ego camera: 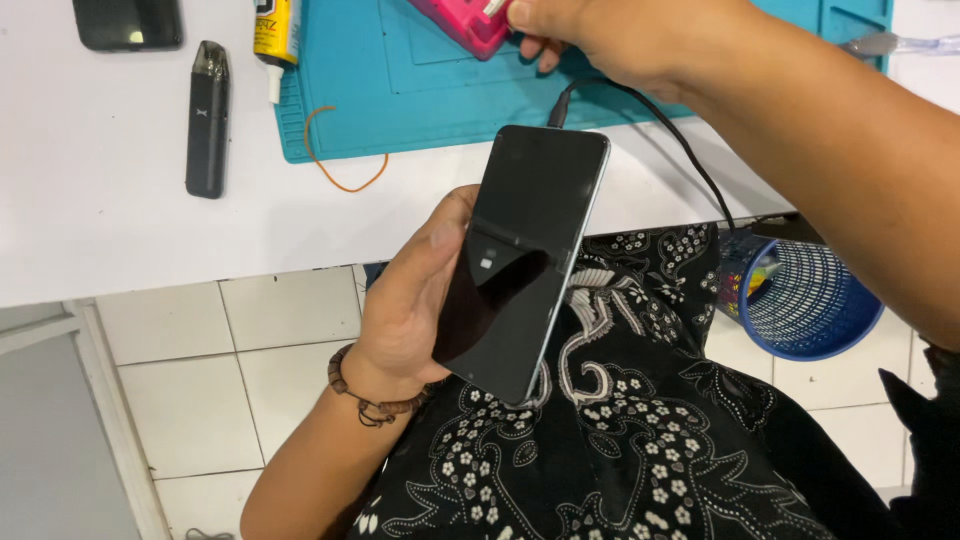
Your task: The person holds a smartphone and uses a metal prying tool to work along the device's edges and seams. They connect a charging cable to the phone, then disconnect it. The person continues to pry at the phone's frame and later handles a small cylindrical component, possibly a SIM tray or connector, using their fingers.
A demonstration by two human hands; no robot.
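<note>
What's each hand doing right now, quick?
Left hand: closed around a dark smartphone, cable plugged into its top.
Right hand: fingers on a pink device on the teal mat; grip unclear.

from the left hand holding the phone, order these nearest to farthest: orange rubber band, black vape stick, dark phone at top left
From the left hand:
1. Orange rubber band, up on the teal mat's edge.
2. Black vape stick, farther left on the white table.
3. Dark phone, at the top left corner.
</note>
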